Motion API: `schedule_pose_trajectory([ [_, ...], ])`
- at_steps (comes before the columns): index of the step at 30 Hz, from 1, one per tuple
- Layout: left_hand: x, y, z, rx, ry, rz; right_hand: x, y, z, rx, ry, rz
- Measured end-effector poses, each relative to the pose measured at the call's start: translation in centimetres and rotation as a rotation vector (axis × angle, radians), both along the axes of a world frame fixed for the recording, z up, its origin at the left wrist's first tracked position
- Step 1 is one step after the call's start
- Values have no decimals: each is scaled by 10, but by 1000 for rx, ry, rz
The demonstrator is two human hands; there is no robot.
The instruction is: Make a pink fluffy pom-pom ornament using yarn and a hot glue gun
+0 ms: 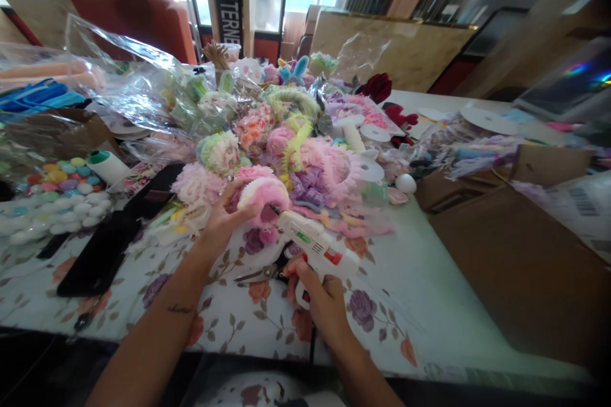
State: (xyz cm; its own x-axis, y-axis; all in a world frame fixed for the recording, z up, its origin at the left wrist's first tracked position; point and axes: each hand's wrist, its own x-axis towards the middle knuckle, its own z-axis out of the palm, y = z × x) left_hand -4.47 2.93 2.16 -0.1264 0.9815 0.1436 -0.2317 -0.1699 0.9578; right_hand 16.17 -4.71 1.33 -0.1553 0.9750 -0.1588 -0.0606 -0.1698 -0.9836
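My left hand is closed on a fluffy pink and white ring, holding it a little above the table. A white hot glue gun is gripped by its handle in my right hand, with a finger at the trigger. The gun's dark nozzle reaches into the ring's opening; whether it touches the fluff I cannot tell. Below the gun a pair of scissors lies on the flowered tablecloth, partly covered by my right hand. Pink pompom-like fluff hangs under the ring.
A heap of pastel fuzzy craft pieces fills the table's middle. At left lie a black phone, a thread spool and bagged pompoms. A cardboard box stands at right, near a white ball. Dark red roses lie behind.
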Motion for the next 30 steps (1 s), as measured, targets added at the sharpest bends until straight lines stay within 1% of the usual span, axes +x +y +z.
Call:
schedule_pose_trajectory([
  [5,-1,1,-1,0,8,-7,1,1,0,-36,-19,-17],
  [14,0,0,0,-12,4,1,1,1,-2,-5,-4,-6],
  [17,1,0,1,-30,-24,17,1,1,-1,-3,-12,16],
  [21,1,0,3,-40,-78,5,1,1,0,-23,-20,-25],
  [23,1,0,4,-40,-74,11,1,0,0,-18,-21,-42],
  [28,2,-1,5,-46,-34,28,1,-2,2,-34,-36,1],
  [30,2,-1,4,-37,-24,27,2,-1,3,-32,-37,-19],
])
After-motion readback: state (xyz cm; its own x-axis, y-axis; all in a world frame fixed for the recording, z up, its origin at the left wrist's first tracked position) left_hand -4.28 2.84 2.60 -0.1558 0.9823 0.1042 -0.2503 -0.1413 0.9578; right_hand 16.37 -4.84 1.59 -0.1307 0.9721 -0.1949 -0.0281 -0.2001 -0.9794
